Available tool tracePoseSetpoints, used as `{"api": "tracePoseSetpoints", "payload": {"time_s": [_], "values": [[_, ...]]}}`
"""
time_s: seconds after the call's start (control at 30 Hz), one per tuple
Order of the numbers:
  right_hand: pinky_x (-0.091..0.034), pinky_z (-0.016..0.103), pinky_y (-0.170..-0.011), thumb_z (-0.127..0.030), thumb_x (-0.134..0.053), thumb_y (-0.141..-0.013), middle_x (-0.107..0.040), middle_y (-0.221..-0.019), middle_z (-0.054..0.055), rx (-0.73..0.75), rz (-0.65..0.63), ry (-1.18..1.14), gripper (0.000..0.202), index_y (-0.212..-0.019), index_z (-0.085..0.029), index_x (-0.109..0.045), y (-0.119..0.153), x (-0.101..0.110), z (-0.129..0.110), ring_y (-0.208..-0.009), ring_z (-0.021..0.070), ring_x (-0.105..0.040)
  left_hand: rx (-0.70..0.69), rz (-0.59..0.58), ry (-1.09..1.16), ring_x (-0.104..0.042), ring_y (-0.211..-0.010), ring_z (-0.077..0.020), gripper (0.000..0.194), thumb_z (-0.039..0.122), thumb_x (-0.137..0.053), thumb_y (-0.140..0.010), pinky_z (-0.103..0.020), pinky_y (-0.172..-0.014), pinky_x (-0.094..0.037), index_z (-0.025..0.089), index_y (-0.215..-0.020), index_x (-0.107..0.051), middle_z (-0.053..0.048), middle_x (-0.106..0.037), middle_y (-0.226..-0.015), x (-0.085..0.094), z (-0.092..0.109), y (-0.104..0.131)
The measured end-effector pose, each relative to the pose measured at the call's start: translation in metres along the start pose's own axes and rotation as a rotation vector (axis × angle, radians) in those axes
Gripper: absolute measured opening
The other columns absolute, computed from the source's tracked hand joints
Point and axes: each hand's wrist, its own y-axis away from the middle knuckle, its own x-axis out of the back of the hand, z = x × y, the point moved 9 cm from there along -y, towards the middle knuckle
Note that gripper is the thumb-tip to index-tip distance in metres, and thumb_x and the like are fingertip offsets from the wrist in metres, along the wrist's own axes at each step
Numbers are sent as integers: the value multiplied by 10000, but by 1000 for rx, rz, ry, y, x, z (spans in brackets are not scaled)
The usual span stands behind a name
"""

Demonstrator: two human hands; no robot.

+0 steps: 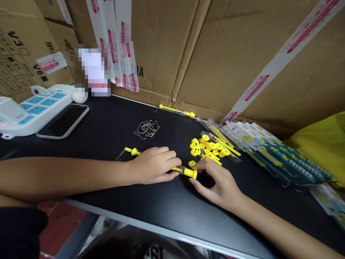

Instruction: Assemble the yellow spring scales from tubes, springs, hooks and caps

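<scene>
A tubular spring scale with a clear barrel, yellow ends and a metal hook at its left end lies nearly level above the black tabletop. My left hand is wrapped over its middle and hides much of the barrel. At the right end, the thumb and forefinger of my right hand sit on either side of the yellow end cap, pinching it. Just beyond my right fingers is a pile of small yellow plastic parts, with some springs among them. A tangle of metal hooks lies past my left hand.
Another spring scale lies along the back edge, by the cardboard boxes. Stacked packaged spring scales are at the right, beside a yellow bag. A phone and a white power strip occupy the left.
</scene>
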Motion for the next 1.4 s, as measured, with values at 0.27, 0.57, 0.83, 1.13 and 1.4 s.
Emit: {"api": "tracePoseSetpoints", "payload": {"time_s": [0.27, 0.57, 0.83, 1.13, 1.4], "values": [[-412, 224, -476, -305, -565, -838, -557, -762, 18, -299, 27, -188, 181, -978, -204, -511, -6, 28, 34, -565, 115, -498, 39, 11, -30, -498, -802, -160, 216, 331, -438, -907, -284, -694, -360, 197, -971, -596, -11, -583, -869, 2, -3, 2], [-384, 273, -517, -372, -551, -796, -618, -749, 43, -412, -278, 495, 221, -930, -197, -563, 7, 72, 78, -570, 173, -556, 29, 27, -34, -502, -827, -160, 219, 319, -461, -898, -279, -705, -363, 195, -1030, -585, -18, -587, -897, 2, -3, 1], [-309, 265, -475, -436, -551, -812, -612, -641, 18, -530, -389, 679, 238, -822, -204, -499, 22, 70, 99, -535, 192, -564, 29, 22, -43, -499, -821, -165, 225, 324, -452, -902, -278, -698, -358, 194, -1031, -583, -23, -588, -905, 1, -3, 1], [-313, 255, -478, -428, -548, -817, -623, -637, 19, -556, -391, 637, 248, -881, -192, -508, 21, 61, 119, -532, 186, -578, 33, 23, -49, -500, -828, -167, 225, 327, -450, -901, -279, -700, -355, 196, -1029, -581, -23, -585, -903, 0, -4, 1], [-248, 247, -415, -590, -492, -807, -575, -549, 19, -535, -224, 753, 421, -942, -191, -487, 11, 77, 79, -435, 191, -538, -15, -40, -184, -517, -828, -185, 297, 396, -474, -892, -289, -675, -346, 178, -1076, -558, -34, -589, -919, 9, 1, -2]]}}
